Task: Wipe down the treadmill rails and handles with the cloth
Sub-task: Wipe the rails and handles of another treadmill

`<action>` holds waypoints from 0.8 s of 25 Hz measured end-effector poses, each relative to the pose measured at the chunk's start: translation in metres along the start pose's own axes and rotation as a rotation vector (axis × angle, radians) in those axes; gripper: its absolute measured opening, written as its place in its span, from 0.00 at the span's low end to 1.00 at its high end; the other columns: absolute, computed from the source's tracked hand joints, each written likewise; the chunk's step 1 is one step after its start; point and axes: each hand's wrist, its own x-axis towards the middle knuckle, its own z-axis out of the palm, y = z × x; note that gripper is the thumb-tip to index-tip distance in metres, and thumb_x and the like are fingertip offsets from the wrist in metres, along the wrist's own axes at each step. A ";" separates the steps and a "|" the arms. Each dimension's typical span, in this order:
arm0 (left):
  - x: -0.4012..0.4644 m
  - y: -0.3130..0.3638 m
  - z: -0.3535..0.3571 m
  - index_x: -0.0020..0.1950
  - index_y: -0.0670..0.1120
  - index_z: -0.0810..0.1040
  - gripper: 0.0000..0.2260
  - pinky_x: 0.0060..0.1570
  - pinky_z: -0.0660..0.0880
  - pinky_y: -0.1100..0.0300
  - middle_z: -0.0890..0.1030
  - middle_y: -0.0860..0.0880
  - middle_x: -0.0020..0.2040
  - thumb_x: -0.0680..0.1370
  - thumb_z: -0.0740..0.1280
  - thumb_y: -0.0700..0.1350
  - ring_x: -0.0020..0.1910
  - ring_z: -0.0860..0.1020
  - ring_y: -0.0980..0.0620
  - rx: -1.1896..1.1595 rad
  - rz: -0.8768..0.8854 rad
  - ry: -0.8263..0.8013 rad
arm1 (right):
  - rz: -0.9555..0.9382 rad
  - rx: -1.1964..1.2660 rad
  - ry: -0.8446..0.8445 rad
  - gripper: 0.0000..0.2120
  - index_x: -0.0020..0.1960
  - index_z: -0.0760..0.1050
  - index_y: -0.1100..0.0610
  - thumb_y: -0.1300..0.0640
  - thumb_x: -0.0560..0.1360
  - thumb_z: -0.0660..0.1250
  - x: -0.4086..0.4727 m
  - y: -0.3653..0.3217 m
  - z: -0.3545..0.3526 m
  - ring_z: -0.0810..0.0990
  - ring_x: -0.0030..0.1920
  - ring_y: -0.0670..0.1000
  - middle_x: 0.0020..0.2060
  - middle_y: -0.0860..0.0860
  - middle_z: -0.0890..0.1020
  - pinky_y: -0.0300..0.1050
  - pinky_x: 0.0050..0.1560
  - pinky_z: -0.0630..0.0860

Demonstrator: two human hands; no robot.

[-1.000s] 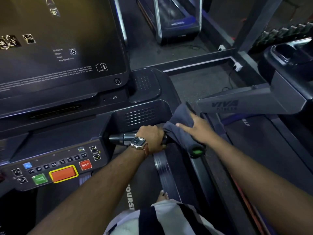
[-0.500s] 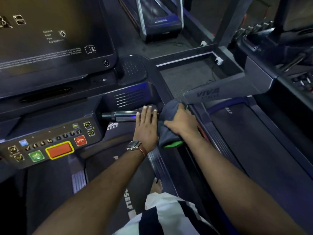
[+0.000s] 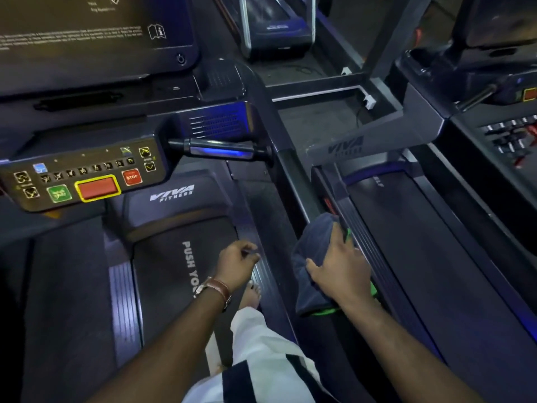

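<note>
Right hand [image 3: 340, 269] grasps the dark blue, green-edged cloth [image 3: 312, 251], hiding the side rail end beneath; left hand [image 3: 236, 260] hangs loosely curled, holding nothing.

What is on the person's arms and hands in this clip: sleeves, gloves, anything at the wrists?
Both forearms are bare, no gloves. The left hand has a silver-cased watch on a brown strap at the wrist. The right hand and its wrist carry nothing visible.
</note>
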 end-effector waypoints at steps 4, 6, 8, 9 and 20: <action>-0.022 -0.004 0.004 0.40 0.53 0.81 0.09 0.52 0.78 0.56 0.84 0.53 0.41 0.73 0.73 0.38 0.43 0.82 0.53 -0.092 -0.041 0.000 | 0.029 -0.118 0.111 0.45 0.77 0.54 0.62 0.39 0.73 0.69 0.005 -0.013 0.008 0.79 0.57 0.62 0.65 0.62 0.73 0.53 0.50 0.78; -0.028 -0.004 0.002 0.39 0.52 0.81 0.09 0.50 0.79 0.55 0.84 0.51 0.40 0.73 0.73 0.38 0.43 0.82 0.51 -0.126 -0.042 0.004 | 0.021 -0.185 0.211 0.42 0.75 0.59 0.65 0.40 0.73 0.69 0.020 -0.030 0.016 0.81 0.49 0.62 0.58 0.63 0.77 0.53 0.44 0.79; -0.033 -0.003 -0.002 0.39 0.51 0.82 0.09 0.49 0.78 0.53 0.84 0.49 0.39 0.73 0.72 0.37 0.41 0.82 0.49 -0.168 -0.057 0.023 | -0.008 -0.249 0.313 0.30 0.74 0.63 0.65 0.50 0.77 0.63 0.035 -0.046 0.025 0.80 0.43 0.62 0.54 0.64 0.78 0.53 0.41 0.78; -0.034 -0.003 -0.003 0.39 0.51 0.82 0.09 0.48 0.78 0.53 0.84 0.47 0.39 0.73 0.72 0.37 0.40 0.82 0.48 -0.194 -0.064 0.026 | -0.025 -0.274 0.346 0.26 0.74 0.63 0.64 0.56 0.78 0.57 0.044 -0.053 0.030 0.80 0.43 0.62 0.54 0.65 0.78 0.54 0.42 0.77; -0.054 0.034 -0.044 0.47 0.35 0.80 0.04 0.41 0.80 0.61 0.83 0.41 0.42 0.77 0.66 0.31 0.42 0.80 0.47 -0.676 -0.175 0.087 | -0.330 0.293 0.441 0.24 0.66 0.77 0.54 0.59 0.70 0.63 0.141 -0.115 -0.003 0.80 0.53 0.65 0.55 0.61 0.82 0.56 0.53 0.78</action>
